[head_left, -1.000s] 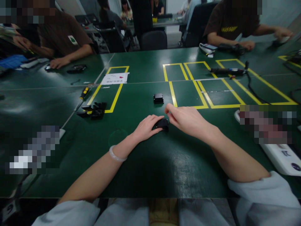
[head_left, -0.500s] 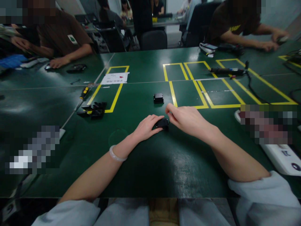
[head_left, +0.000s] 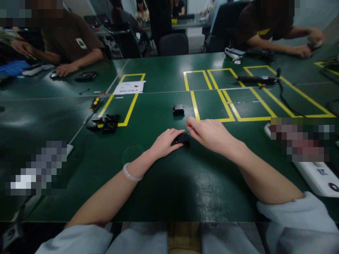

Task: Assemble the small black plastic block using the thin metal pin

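Between the thumb and fingers of my left hand point(head_left: 168, 141) is a small black plastic part point(head_left: 183, 138), held down at the green table point(head_left: 164, 190). My right hand point(head_left: 208, 132) hovers just right of that part, its fingers pinched together. Whatever those fingertips may hold is too small or hidden to make out. A second small black block point(head_left: 178, 109) sits on the table a little beyond my hands. Farther left lie several black plastic pieces point(head_left: 104, 123), grouped by a yellow tape line.
A screwdriver point(head_left: 94, 104) with a yellow and black handle lies left. Beyond it is a white paper label point(head_left: 130, 87). At the back right rests a black pen-shaped tool point(head_left: 256, 79) with a cable. A white device point(head_left: 319, 176) stands right. Two co-workers sit across the table.
Almost nothing differs. The black part in my left hand has tilted very slightly; both hands keep their places. The co-worker at the right has shifted their hands a little.
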Tool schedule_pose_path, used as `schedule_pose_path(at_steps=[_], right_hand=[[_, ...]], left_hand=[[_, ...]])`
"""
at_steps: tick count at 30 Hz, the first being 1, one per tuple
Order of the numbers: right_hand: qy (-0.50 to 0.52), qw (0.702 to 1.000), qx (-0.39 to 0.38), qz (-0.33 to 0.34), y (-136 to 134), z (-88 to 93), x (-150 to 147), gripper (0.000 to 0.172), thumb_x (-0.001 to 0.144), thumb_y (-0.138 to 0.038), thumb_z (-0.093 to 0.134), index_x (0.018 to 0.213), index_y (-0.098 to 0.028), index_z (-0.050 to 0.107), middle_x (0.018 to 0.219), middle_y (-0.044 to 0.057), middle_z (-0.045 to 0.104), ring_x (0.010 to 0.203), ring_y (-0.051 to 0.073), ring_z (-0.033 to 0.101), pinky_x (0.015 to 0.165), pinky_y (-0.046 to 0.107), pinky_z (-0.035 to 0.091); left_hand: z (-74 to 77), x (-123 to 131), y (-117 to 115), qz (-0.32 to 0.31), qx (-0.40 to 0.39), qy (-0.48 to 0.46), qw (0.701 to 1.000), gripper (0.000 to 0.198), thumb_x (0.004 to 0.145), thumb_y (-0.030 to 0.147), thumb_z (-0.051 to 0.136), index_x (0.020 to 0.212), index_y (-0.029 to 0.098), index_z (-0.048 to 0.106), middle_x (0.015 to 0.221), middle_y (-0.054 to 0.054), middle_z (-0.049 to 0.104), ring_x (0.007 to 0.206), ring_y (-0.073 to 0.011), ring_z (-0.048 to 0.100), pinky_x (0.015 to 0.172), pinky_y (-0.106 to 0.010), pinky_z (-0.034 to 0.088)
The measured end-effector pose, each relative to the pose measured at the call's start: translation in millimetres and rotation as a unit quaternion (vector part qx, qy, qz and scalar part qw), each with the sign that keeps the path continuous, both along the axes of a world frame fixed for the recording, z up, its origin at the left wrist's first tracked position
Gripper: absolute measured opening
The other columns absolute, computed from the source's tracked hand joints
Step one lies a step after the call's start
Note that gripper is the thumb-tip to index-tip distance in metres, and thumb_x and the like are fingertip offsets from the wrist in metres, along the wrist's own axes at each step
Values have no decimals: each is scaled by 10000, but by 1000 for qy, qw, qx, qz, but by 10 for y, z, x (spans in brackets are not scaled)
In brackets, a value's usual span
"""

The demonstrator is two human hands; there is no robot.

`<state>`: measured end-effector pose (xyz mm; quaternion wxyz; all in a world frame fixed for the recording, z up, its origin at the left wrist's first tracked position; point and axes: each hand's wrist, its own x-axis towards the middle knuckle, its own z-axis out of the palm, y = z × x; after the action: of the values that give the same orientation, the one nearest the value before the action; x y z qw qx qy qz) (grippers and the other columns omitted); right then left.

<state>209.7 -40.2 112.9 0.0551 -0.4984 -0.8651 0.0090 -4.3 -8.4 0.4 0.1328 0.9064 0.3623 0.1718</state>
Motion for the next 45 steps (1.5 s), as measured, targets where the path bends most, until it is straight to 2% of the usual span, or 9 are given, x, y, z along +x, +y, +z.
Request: schedule_pose_path(at_steps=[5,12,19,26,32,37,45], right_hand=[[34,999,1,13,-12,-2,-5,246,965,-279,334,1106,-193,516,817,41,703,645,165,607,541,265,222],[44,999,-13,14,-20,11,-16,295,987,-396,337,1091,-190,520,830,49,707,679,174,616,563,265,246],[13,1000,8,5,-2,-19,-15,280,980,-313,301,1080,-193,533,770,46,695,616,168,599,541,270,211],[41,999,3,19,-22,-2,-18,227,951,-273,346,1073,-194,519,779,32,690,642,160,604,544,262,222],[41,999,0,17,-17,-21,-17,289,991,-388,325,1062,-192,526,794,39,694,672,171,617,547,263,230],[25,1000,14,10,-3,-44,-14,259,977,-304,323,1082,-193,532,774,35,695,616,160,599,538,264,221],[36,999,15,15,-9,-33,-4,247,940,-264,348,1095,-192,527,785,38,701,619,160,595,533,264,215]], left_hand=[[14,-2,1,1,0,3,1000,509,959,442,523,1402,217,414,1192,-94,571,1045,-255,538,908,-402,476],[11,9,-1,4,-2,3,1000,487,949,448,539,1365,209,453,1117,-84,580,998,-250,541,891,-395,478],[28,6,-4,2,-5,3,1000,494,955,440,529,1384,217,430,1165,-94,572,1032,-255,536,910,-403,471],[19,5,-3,3,-7,1,1000,482,955,435,531,1375,215,442,1156,-92,574,1029,-253,536,894,-390,470],[8,7,0,5,-7,-1,1000,483,950,441,539,1366,211,450,1146,-86,576,1022,-253,536,896,-393,472],[19,7,-5,6,-5,4,1000,484,954,446,528,1372,218,444,1161,-88,574,1023,-252,541,889,-388,474],[5,0,7,-1,2,3,1000,507,962,451,517,1393,202,423,1179,-96,577,1035,-254,534,907,-397,466]])
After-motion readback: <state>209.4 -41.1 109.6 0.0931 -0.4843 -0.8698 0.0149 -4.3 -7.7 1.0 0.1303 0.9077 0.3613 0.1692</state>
